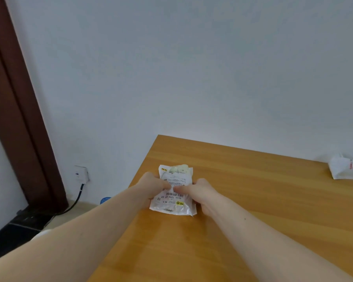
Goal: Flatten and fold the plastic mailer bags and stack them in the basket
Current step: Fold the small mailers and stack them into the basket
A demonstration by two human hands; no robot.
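Currently the mailer bag is pinned on the table between left hand and right hand; fingers curled onto its edges, thumbs meeting mid-label, likely to set a crease. Second bag is left far right of the fingers. Basket not seen.

I note both hands, left hand and right hand, pinching a crumpled white plastic mailer bag on the light wooden table.
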